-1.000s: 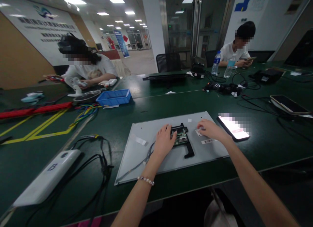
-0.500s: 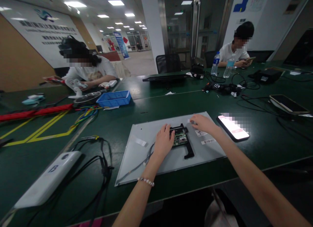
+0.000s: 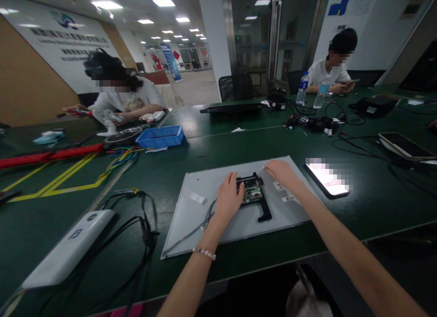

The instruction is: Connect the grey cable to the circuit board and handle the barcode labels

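A flat grey panel (image 3: 191, 223) lies on the dark green table, with a green circuit board (image 3: 251, 194) in a black bracket (image 3: 264, 212) on top of it. My left hand (image 3: 229, 198) rests on the left part of the board and bracket, fingers stretched out and thumb apart. Beyond the bracket's right side, my right hand (image 3: 282, 173) is over the panel with its fingertips pinched together; whatever is between them is too small to make out. From under my left wrist a grey cable (image 3: 186, 238) runs to the panel's lower left corner. White labels (image 3: 288, 199) are stuck near my right forearm.
A lit phone (image 3: 326, 178) lies right of the panel. On the left are a white device (image 3: 70, 248), black cables (image 3: 147, 235) and a blue tray (image 3: 160, 137). Bottles (image 3: 302, 89) stand farther back. Two people sit across the table.
My right hand's fingertips have shifted slightly left and closed more tightly over the panel; the small pale piece seen beneath them is hidden now. My left hand stays in place.
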{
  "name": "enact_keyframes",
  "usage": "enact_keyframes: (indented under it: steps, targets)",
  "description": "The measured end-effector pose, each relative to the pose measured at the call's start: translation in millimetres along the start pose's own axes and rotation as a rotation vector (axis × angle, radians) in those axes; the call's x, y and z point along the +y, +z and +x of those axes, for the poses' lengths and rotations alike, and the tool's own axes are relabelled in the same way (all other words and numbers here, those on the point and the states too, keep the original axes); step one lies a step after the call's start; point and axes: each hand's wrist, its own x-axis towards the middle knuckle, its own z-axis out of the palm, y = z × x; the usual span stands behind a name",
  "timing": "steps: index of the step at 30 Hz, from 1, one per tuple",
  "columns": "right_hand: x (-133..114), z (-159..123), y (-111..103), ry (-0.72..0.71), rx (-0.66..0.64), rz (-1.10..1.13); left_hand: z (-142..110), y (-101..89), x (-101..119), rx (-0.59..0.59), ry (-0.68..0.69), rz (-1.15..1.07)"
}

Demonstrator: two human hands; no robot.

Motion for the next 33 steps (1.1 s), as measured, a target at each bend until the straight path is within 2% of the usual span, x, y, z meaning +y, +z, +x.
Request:
enact_keyframes:
  steps: [3,8,13,19,33]
  targets:
    - [-3,-2,-1,0.009,0.107,0.064,0,-2.4,-1,-0.008,-0.033,-0.026]
    - [-20,2,-13,-0.060,0.156,0.139,-2,-4.1,-4,0.019,-0.075,0.024]
    - [-52,19,-21,-0.170,0.127,0.118,-5,-2.9,-1,0.014,-0.100,0.109]
    - [-81,29,-9,-0.206,0.039,0.139,-5,-2.4,0,0.009,-0.113,0.140]
    - [-80,26,2,-0.246,0.052,0.254,-6,-0.9,1,0.006,-0.111,0.155]
